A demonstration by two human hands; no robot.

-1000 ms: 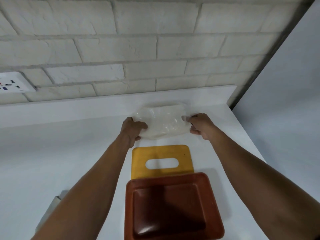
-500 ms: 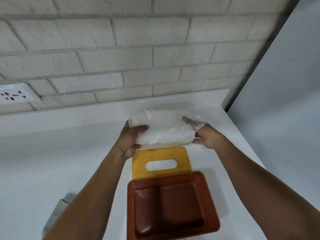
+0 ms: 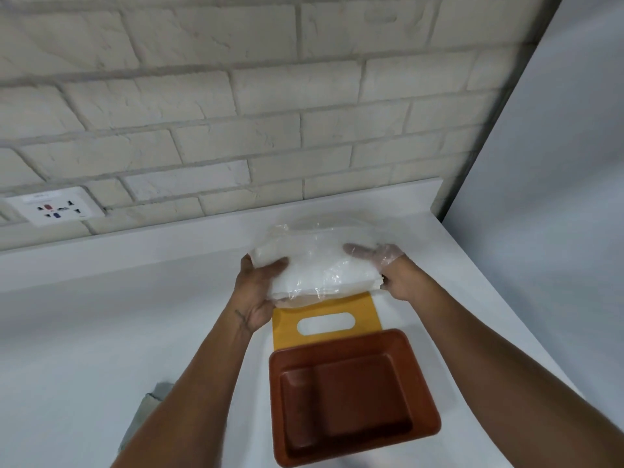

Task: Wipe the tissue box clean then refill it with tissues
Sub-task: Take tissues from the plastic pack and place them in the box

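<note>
Above the yellow slotted lid [image 3: 326,309], left hand [image 3: 258,292] and right hand [image 3: 393,278] clamp the wrapped tissue pack [image 3: 314,268] by its ends. Strip the film [image 3: 324,228] evenly; keep the tissues [image 3: 351,287] square.

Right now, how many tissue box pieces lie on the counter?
2: the yellow slotted lid beyond, the brown base nearer the camera, covering the lid's near edge. None seems hidden.
</note>
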